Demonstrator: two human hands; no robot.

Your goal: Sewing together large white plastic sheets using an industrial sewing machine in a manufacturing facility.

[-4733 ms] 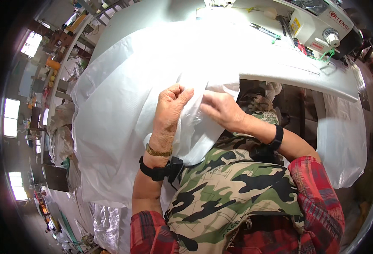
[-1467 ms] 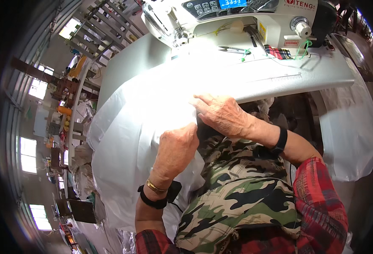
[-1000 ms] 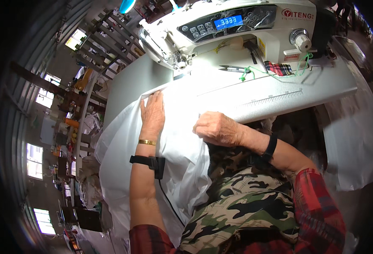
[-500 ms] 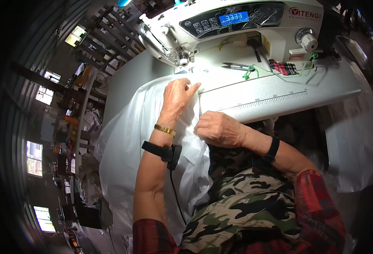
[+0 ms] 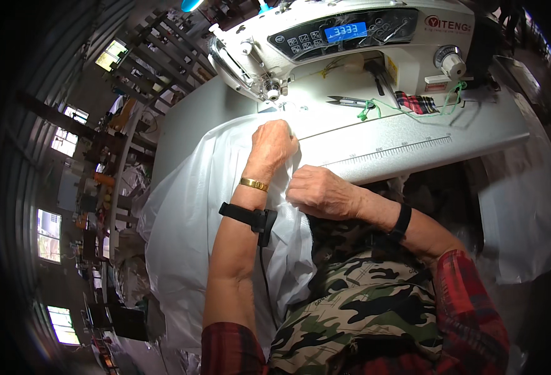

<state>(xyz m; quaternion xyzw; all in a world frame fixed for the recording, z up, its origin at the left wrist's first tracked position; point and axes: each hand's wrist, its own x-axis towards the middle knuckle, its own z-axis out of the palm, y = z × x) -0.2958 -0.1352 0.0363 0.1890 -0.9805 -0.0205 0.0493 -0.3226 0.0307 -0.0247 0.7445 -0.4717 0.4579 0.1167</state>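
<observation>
White, thin fabric (image 5: 194, 194) spreads over the left part of the sewing table and hangs down toward my lap. My left hand (image 5: 274, 145) is closed on its right edge, just in front of the needle area of a white sewing machine (image 5: 406, 59). Closer to me, at the table's front edge, my right hand (image 5: 320, 192) has its fingers curled round the same edge of the fabric. The fingertips of both hands are mostly hidden. Under the lit machine head, the presser foot (image 5: 280, 107) is partly lost in glare.
Thread snips (image 5: 350, 102), a green cord (image 5: 413, 111) and a plaid cloth scrap (image 5: 416, 102) lie on the sewing table (image 5: 475, 131), right of the needle. A translucent plastic sheet (image 5: 525, 212) hangs at the far right. Shelving (image 5: 128, 144) stands to the left.
My left hand has shifted slightly right, and its thumb and fingers, apart before, have closed on the fabric edge. My right hand has hardly moved.
</observation>
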